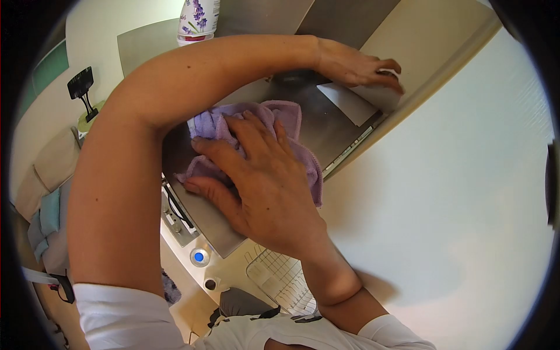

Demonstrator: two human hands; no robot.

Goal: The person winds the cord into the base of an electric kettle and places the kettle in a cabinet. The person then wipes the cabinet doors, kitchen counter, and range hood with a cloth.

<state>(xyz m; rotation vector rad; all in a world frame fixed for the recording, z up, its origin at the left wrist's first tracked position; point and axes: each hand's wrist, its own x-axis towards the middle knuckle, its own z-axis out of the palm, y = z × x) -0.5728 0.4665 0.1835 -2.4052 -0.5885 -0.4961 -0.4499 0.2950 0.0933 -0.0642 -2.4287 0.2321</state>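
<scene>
My right hand (pixel 262 181) presses a bunched purple cloth (pixel 308 160) against a grey metal surface (pixel 213 224); its fingers are bent into the folds and the thumb is out to the side. My left arm crosses above it. At the upper right, my left hand (pixel 367 73) curls its fingers over the edge of a pale, flat-sided piece (pixel 350 104). What this piece is cannot be made out, and its far side is partly hidden by the fingers.
A bottle with lavender print (pixel 198 18) stands behind my left arm. A large white panel (pixel 455 192) rises on the right. Below the metal surface are a wire rack (pixel 280 277) and a blue-centred round item (pixel 199 257). A sofa (pixel 55 166) is at the far left.
</scene>
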